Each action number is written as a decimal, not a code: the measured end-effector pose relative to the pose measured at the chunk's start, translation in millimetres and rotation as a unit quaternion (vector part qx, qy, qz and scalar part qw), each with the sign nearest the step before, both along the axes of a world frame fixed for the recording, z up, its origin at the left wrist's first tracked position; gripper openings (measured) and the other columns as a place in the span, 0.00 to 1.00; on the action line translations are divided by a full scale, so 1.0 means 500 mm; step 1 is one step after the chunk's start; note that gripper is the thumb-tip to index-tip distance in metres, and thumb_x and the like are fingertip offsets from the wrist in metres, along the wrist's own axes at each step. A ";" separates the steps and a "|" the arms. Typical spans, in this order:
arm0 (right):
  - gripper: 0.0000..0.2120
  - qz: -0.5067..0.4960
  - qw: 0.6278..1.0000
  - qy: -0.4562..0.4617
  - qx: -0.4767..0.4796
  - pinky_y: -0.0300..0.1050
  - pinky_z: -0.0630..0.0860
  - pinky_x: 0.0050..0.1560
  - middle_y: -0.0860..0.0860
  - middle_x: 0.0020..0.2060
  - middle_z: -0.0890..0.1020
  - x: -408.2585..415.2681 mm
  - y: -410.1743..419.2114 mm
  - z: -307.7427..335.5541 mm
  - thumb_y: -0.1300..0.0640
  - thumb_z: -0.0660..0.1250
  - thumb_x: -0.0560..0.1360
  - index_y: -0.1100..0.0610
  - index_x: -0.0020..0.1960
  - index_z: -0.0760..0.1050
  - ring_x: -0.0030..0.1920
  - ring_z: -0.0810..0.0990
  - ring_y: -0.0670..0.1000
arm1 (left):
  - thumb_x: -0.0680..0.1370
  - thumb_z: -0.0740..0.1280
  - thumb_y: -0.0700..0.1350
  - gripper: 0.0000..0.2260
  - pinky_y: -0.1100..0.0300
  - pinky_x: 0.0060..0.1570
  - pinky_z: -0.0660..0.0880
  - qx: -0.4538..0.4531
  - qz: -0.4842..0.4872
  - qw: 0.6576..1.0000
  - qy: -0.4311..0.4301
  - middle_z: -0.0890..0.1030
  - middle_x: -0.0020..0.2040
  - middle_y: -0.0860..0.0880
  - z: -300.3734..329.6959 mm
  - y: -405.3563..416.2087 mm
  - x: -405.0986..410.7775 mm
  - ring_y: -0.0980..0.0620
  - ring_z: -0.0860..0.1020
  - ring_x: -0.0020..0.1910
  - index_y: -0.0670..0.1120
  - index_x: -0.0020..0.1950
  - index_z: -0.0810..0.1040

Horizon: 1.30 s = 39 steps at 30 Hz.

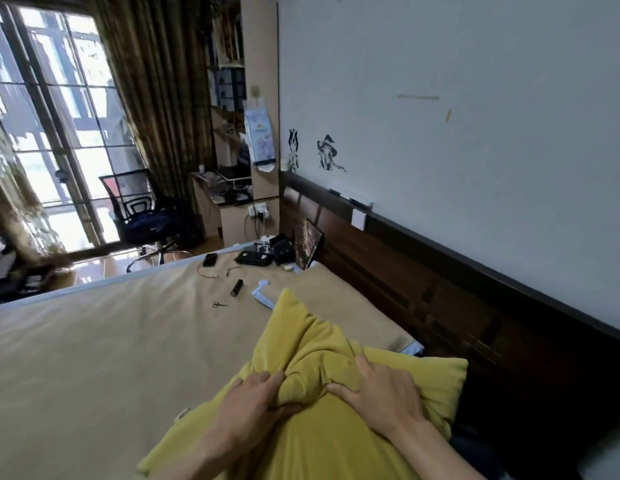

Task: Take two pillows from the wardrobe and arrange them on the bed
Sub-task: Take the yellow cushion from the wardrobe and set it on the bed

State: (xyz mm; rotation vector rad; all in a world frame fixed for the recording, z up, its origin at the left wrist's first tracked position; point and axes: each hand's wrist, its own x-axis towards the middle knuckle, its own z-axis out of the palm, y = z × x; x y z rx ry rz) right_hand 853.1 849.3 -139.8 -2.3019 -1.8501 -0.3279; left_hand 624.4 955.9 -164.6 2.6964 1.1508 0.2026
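A yellow pillow (319,344) is bunched up in front of me, over the near right part of the bed (111,341), close to the dark wooden headboard (440,299). My left hand (253,407) grips a fold of the pillow's fabric from the left. On the right, my right hand (377,393) presses on and clutches the same pillow. Whether a second pillow lies under this one is hidden. The wardrobe is not in view.
Small items lie on the far part of the bed: a phone (210,259), a black cylinder (236,287), small scissors (219,304), cables, and black cases (263,254). An office chair (142,216), a desk with shelves (228,188) and a curtained window stand beyond.
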 end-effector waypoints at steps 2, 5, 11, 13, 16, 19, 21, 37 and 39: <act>0.41 -0.007 1.000 -0.016 -0.004 0.48 0.66 0.30 0.48 0.43 0.83 0.031 0.038 0.019 0.20 0.45 0.69 0.52 0.61 0.69 0.43 0.82 0.52 | 0.73 0.56 0.73 0.25 0.53 0.51 0.68 0.001 -0.012 1.000 -0.009 0.77 0.53 0.53 0.012 0.049 0.039 0.49 0.75 0.56 0.56 0.59 0.70; 0.41 -0.030 0.999 -0.025 0.003 0.48 0.64 0.30 0.48 0.43 0.83 0.075 0.107 0.035 0.21 0.46 0.70 0.53 0.63 0.69 0.42 0.82 0.53 | 0.74 0.56 0.73 0.25 0.53 0.50 0.68 0.013 -0.033 0.999 -0.024 0.77 0.53 0.53 0.017 0.138 0.097 0.49 0.75 0.55 0.56 0.59 0.70; 0.42 -0.090 0.995 -0.039 -0.009 0.48 0.67 0.34 0.48 0.46 0.84 0.133 0.287 0.033 0.21 0.47 0.70 0.52 0.66 0.68 0.44 0.82 0.53 | 0.73 0.54 0.74 0.24 0.55 0.50 0.68 0.008 -0.096 0.994 -0.049 0.76 0.51 0.55 -0.005 0.375 0.187 0.52 0.73 0.53 0.58 0.57 0.69; 0.43 -0.107 0.993 -0.030 -0.030 0.49 0.69 0.36 0.49 0.47 0.83 0.147 0.352 0.050 0.21 0.48 0.70 0.53 0.69 0.65 0.45 0.82 0.53 | 0.73 0.52 0.75 0.24 0.55 0.48 0.67 0.005 -0.113 0.992 -0.051 0.75 0.50 0.56 -0.006 0.451 0.207 0.53 0.73 0.52 0.59 0.57 0.68; 0.45 -0.118 0.991 -0.006 -0.057 0.50 0.72 0.40 0.50 0.47 0.83 0.164 0.438 0.076 0.21 0.49 0.70 0.53 0.71 0.64 0.46 0.82 0.53 | 0.72 0.49 0.76 0.25 0.54 0.50 0.68 -0.003 -0.124 0.990 -0.065 0.75 0.50 0.57 0.001 0.544 0.223 0.53 0.73 0.52 0.60 0.56 0.67; 0.43 -0.113 0.991 0.008 -0.065 0.50 0.71 0.37 0.49 0.44 0.83 0.185 0.514 0.096 0.19 0.48 0.69 0.52 0.66 0.67 0.44 0.82 0.53 | 0.73 0.49 0.75 0.24 0.55 0.48 0.67 0.002 -0.128 0.987 -0.099 0.75 0.49 0.58 0.018 0.617 0.235 0.54 0.72 0.51 0.60 0.56 0.68; 0.45 -0.115 0.991 0.009 -0.066 0.49 0.70 0.35 0.50 0.43 0.82 0.202 0.554 0.102 0.18 0.46 0.67 0.53 0.64 0.69 0.42 0.81 0.53 | 0.74 0.50 0.74 0.23 0.55 0.47 0.66 0.010 -0.120 0.986 -0.118 0.75 0.48 0.58 0.024 0.649 0.240 0.54 0.73 0.50 0.60 0.55 0.69; 0.25 -0.019 0.988 0.102 -0.117 0.51 0.78 0.40 0.48 0.35 0.80 0.483 0.855 0.091 0.32 0.58 0.77 0.53 0.40 0.75 0.37 0.79 0.51 | 0.75 0.53 0.72 0.26 0.47 0.55 0.70 -0.066 -0.005 0.994 -0.087 0.75 0.53 0.52 -0.049 0.833 0.487 0.50 0.74 0.54 0.54 0.60 0.68; 0.24 0.001 0.994 0.072 -0.082 0.52 0.78 0.39 0.49 0.34 0.80 0.528 0.873 0.083 0.36 0.54 0.80 0.54 0.41 0.74 0.35 0.79 0.52 | 0.76 0.54 0.70 0.25 0.46 0.56 0.71 -0.069 0.006 0.993 -0.094 0.75 0.55 0.51 -0.060 0.854 0.548 0.48 0.74 0.55 0.53 0.61 0.67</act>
